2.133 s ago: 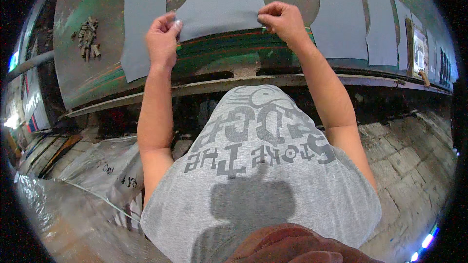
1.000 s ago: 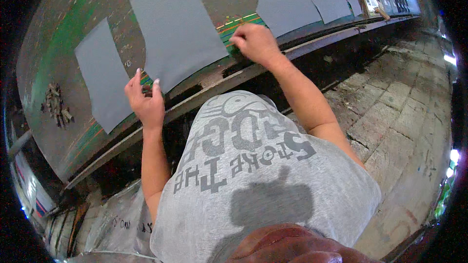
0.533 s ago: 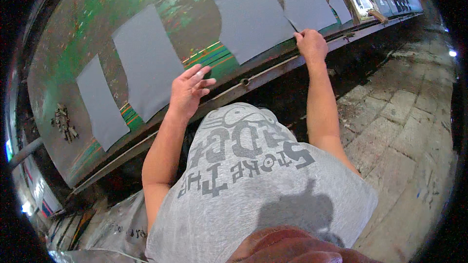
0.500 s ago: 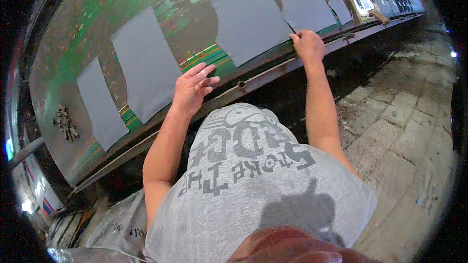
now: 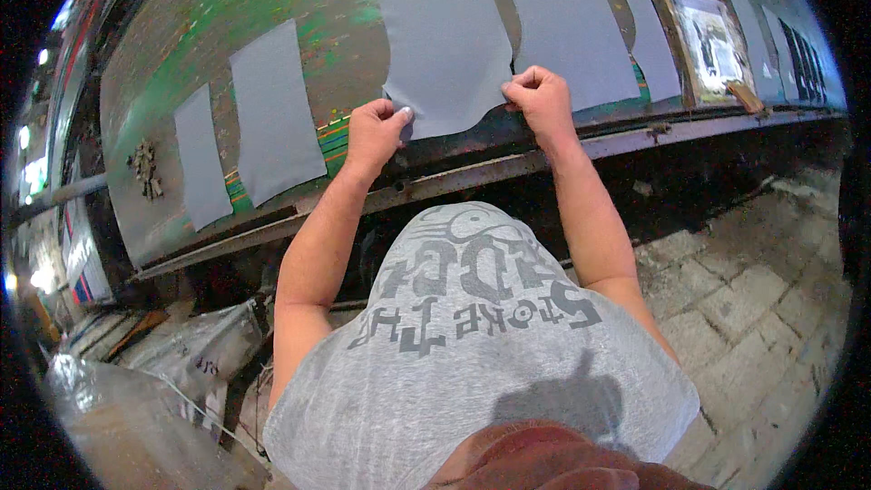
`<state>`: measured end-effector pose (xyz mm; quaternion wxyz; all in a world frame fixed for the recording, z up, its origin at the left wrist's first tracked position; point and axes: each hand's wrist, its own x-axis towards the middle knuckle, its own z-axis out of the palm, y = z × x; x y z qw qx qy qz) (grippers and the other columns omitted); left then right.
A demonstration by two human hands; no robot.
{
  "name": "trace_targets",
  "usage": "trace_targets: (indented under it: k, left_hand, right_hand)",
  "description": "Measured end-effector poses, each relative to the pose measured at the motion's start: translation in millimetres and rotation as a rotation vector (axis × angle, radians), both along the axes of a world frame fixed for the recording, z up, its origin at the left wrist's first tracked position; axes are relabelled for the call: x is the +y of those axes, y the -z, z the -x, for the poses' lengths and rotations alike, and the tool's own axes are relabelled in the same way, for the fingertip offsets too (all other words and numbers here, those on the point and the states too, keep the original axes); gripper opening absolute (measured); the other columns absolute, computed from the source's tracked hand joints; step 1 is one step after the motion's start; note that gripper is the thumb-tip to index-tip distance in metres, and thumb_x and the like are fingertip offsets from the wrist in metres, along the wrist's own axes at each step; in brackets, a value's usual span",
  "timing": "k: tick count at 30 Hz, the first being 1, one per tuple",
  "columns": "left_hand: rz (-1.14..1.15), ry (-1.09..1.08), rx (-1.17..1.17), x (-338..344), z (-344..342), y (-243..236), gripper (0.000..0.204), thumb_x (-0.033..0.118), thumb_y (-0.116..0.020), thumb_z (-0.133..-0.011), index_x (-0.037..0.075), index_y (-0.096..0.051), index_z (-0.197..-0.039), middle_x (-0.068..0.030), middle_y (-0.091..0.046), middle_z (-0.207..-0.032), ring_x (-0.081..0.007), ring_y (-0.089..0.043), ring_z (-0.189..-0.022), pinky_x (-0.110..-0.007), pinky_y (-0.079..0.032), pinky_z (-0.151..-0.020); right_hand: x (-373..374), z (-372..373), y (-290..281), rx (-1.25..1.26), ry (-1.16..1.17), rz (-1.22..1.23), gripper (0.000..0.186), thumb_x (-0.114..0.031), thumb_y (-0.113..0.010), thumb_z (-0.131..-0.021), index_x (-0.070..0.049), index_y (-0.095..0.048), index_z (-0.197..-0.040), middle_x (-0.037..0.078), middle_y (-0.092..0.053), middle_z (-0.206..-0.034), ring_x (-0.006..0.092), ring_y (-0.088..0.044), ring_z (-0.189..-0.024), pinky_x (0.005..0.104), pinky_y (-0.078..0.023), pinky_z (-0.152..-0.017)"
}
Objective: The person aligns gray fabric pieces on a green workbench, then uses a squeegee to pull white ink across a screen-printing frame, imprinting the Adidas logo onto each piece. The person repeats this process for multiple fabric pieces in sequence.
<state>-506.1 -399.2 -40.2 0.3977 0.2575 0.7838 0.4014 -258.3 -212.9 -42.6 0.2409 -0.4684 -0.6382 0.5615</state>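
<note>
Left grip (image 5: 376, 134) and right grip (image 5: 543, 107) pinch gray panel's (image 5: 445, 45) edges, gap (image 5: 350, 82) leftward.

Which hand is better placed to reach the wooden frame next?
Right, likely: the right hand is nearer the frame, the left hand farther off. Both pinch one panel by its near corners.

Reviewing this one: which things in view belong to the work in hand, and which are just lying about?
In the work:
grey panel, lower corners pinched by left hand and right hand
other grey panels
table

Seemingly lying about:
heap of small dark pieces
plastic sheeting
framed piece, role unclear
</note>
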Motion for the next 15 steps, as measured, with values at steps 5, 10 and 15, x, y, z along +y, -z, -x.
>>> trace_targets:
  k: [5, 10, 15]
  left_hand:
    - [-0.314, -0.374, -0.347, 38.9, 50.3, -58.5, 0.014, 0.015, -0.077, -0.101, 0.006, -0.07, -0.093, -0.0031, -0.065, -0.09, -0.0177, -0.066, -0.085, -0.043, -0.066, -0.082]
    - [-0.935, -0.224, -0.268, 62.9, 120.4, -138.0, 0.009, 0.01, -0.08, -0.1, 0.007, -0.075, -0.094, -0.0024, -0.078, -0.09, -0.0143, -0.074, -0.077, -0.031, -0.065, -0.08]
    - [-0.86, -0.161, 0.02, 21.3, 144.6, -111.7, 0.002, 0.008, -0.072, -0.105, 0.007, -0.073, -0.105, -0.0066, -0.075, -0.104, -0.0205, -0.074, -0.093, -0.034, -0.061, -0.091]
  right_hand:
    - [59.2, 66.5, -68.3, 0.319, -0.011, -0.071, 0.033, -0.008, -0.08, -0.094, -0.006, -0.084, -0.127, 0.005, -0.081, -0.103, 0.0135, -0.071, -0.086, 0.0309, -0.059, -0.078]
    - [75.9, 96.4, -171.3, 0.542, -0.107, -0.236, 0.028, 0.001, -0.069, -0.104, 0.002, -0.081, -0.129, 0.009, -0.082, -0.113, 0.0164, -0.076, -0.098, 0.0318, -0.063, -0.089]
    - [52.6, 109.6, -143.7, 0.444, -0.136, -0.192, 0.028, 0.0, -0.071, -0.104, 0.002, -0.081, -0.13, 0.01, -0.083, -0.113, 0.0159, -0.076, -0.096, 0.0316, -0.062, -0.087]
